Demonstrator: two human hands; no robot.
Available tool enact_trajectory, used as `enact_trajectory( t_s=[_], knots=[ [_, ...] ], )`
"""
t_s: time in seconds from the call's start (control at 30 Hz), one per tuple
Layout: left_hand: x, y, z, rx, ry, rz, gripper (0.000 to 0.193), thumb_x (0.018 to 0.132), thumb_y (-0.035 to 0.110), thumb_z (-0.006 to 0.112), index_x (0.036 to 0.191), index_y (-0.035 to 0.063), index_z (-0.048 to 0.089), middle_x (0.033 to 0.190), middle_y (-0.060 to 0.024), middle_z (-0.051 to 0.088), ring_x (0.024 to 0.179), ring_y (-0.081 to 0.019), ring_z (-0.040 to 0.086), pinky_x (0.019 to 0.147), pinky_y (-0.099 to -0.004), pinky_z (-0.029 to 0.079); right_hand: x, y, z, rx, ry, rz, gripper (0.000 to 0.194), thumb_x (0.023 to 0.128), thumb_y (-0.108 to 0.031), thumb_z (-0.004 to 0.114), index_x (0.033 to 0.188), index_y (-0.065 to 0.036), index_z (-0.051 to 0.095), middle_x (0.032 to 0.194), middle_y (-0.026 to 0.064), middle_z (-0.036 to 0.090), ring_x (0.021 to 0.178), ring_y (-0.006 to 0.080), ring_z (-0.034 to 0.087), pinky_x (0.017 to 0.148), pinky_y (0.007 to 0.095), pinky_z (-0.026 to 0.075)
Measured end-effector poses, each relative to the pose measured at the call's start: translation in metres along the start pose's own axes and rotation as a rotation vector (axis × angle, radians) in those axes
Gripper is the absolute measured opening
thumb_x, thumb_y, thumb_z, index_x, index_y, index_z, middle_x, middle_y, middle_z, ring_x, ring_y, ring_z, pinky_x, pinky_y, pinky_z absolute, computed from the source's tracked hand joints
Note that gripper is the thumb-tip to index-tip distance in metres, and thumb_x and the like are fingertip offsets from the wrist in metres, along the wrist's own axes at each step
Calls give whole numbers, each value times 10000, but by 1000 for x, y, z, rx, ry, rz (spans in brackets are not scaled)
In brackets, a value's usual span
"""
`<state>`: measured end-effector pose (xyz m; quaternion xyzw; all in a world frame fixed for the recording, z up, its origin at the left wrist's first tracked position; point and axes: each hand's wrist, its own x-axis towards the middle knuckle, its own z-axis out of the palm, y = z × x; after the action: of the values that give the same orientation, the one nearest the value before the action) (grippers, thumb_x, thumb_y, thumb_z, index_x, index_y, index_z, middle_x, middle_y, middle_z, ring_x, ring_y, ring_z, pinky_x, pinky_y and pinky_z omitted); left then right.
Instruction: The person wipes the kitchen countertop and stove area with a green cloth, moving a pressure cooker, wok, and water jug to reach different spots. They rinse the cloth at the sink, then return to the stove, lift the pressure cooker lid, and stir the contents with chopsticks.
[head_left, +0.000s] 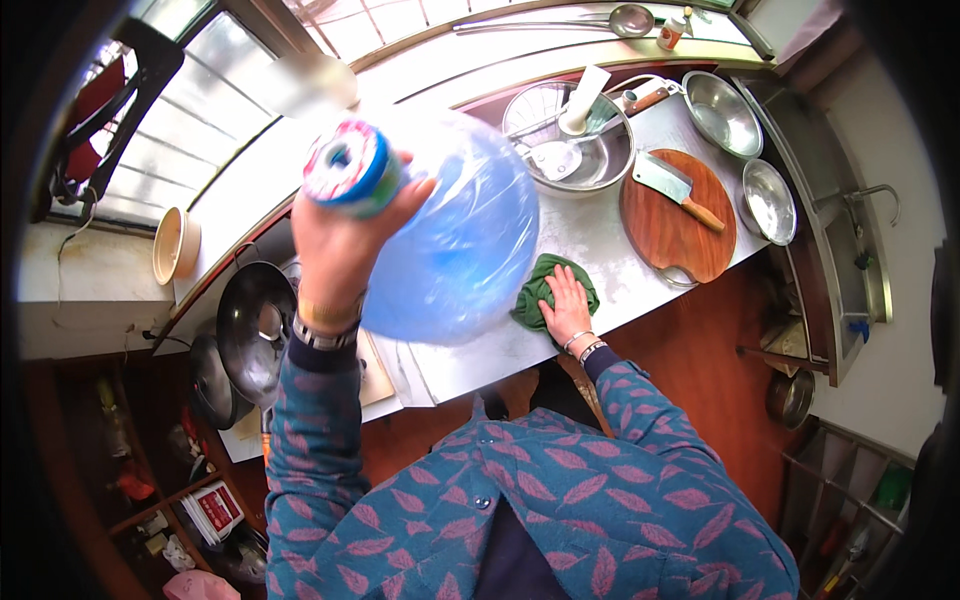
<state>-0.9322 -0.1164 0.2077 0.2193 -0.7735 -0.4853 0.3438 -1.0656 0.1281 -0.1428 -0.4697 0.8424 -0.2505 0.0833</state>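
Observation:
My left hand (345, 232) is wrapped around the neck of a large clear blue plastic water jug (465, 232), just under its blue, red and white cap (346, 161). The jug's body spreads out beyond that hand and hides part of the metal counter (480, 367); I cannot tell whether its base rests there. Flat on a crumpled green cloth (536, 304) lies my right hand (566, 307), close to the counter's front edge. The cloth sits just right of the jug.
Right of the cloth, a cleaver (667, 180) lies on a round wooden board (686, 240). A steel bowl (615, 169) holding utensils stands behind it, and two metal basins (724, 112) sit near the sink (847, 292). At left are a black wok (240, 330) and a beige basin (176, 244).

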Motion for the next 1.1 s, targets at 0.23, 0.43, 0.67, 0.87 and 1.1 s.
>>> enact_trajectory(
  t_s=[0.23, 0.43, 0.67, 0.87, 1.1],
  knots=[
    [-63, 31, 5, 333, 311, -70, 326, 673, 35, 798, 949, 12, 626, 931, -43, 652, 746, -93, 562, 729, -223, 446, 24, 8, -13, 47, -104, -112, 509, 833, -220, 626, 1282, -71, 440, 1462, 147, 319, 1381, 315, 239, 1100, 456, 219],
    [-123, 50, 4, 396, 522, -185, 424, 662, 52, 748, 1038, -3, 559, 1011, -98, 607, 953, -187, 559, 906, -319, 393, 65, 12, -2, 75, -182, -274, 476, 828, -212, 621, 1260, -81, 472, 1473, 118, 308, 1392, 284, 220, 1107, 452, 212],
    [-171, 71, 9, 440, 742, -301, 476, 708, 124, 721, 1099, -21, 491, 1018, -134, 598, 1001, -260, 568, 995, -432, 365, 143, -39, 43, 127, -351, -508, 403, 825, -169, 616, 1198, -77, 495, 1428, 124, 376, 1367, 291, 274, 1100, 453, 237],
    [-177, 68, 5, 517, 708, -276, 511, 702, 162, 727, 1107, 12, 453, 1002, -122, 607, 1004, -267, 574, 1021, -471, 332, 197, -140, 114, 167, -382, -872, 374, 848, -259, 590, 1166, -85, 499, 1412, 121, 386, 1346, 293, 301, 1087, 444, 257],
    [-187, 62, -3, 495, 637, -264, 632, 683, 219, 745, 1159, 36, 371, 1001, -135, 600, 1015, -290, 559, 1034, -493, 271, 276, -219, 183, -15, -286, -890, 456, 885, -375, 526, 1216, -62, 512, 1361, 120, 452, 1329, 273, 330, 1086, 436, 262]
  ],
)
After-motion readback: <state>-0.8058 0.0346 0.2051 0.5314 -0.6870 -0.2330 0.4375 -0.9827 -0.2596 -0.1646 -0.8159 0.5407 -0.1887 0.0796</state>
